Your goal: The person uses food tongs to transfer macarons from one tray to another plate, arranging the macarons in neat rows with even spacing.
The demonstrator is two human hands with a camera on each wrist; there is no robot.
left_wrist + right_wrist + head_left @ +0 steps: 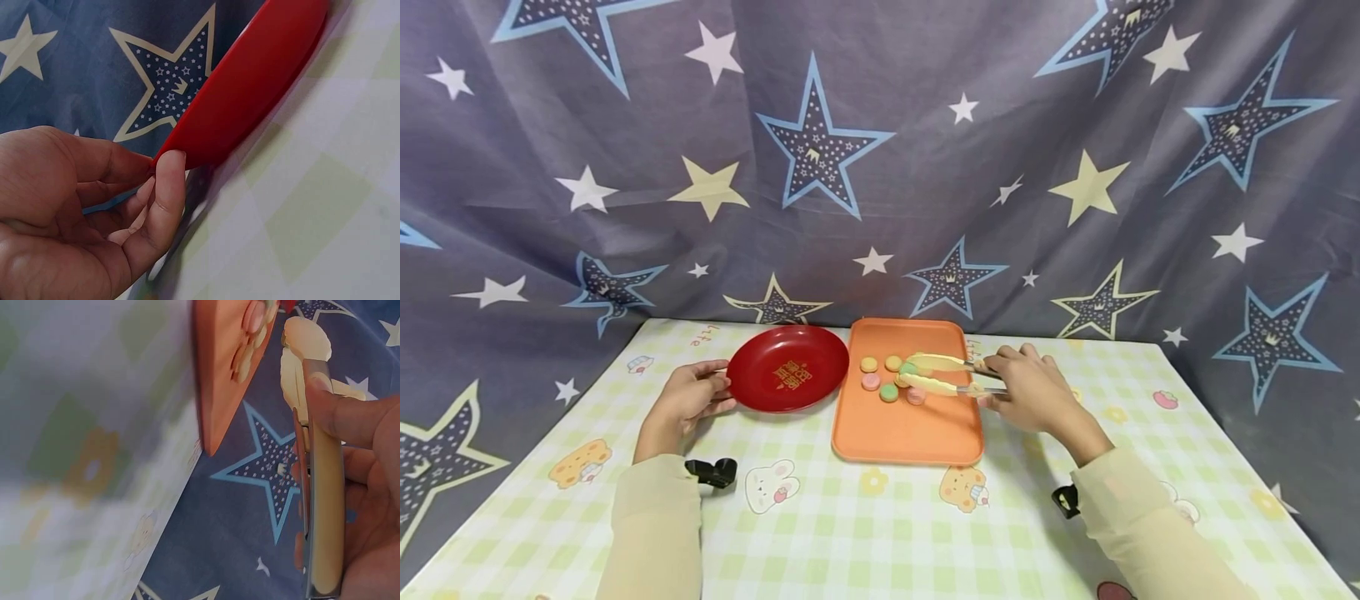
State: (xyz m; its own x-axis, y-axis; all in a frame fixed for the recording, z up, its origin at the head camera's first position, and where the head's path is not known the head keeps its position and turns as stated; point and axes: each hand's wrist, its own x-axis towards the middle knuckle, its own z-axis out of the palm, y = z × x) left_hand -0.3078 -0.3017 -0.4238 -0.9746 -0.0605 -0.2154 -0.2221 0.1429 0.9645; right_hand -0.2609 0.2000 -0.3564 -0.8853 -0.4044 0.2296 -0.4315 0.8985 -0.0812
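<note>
My left hand [687, 398] pinches the near-left rim of a round red plate [756, 371] with gold lettering in its middle. In the left wrist view, thumb and fingers meet at the edge of the plate [250, 81]. My right hand [1033, 387] grips metal tongs [936, 387] with pale yellow tips, reaching leftward over an orange tray [902, 437]. Small macarons lie on the tray: yellow [868, 364], pink [870, 382] and green [889, 392] among them. Another green macaron [908, 367] shows right at the tong tips; I cannot tell whether they clasp it.
A checked cloth [820, 533] with cartoon prints covers the table. Behind it hangs a dark curtain [910, 175] with stars. The plate stands close to the tray's left side. Each wrist wears a small black camera, such as the left one [711, 472].
</note>
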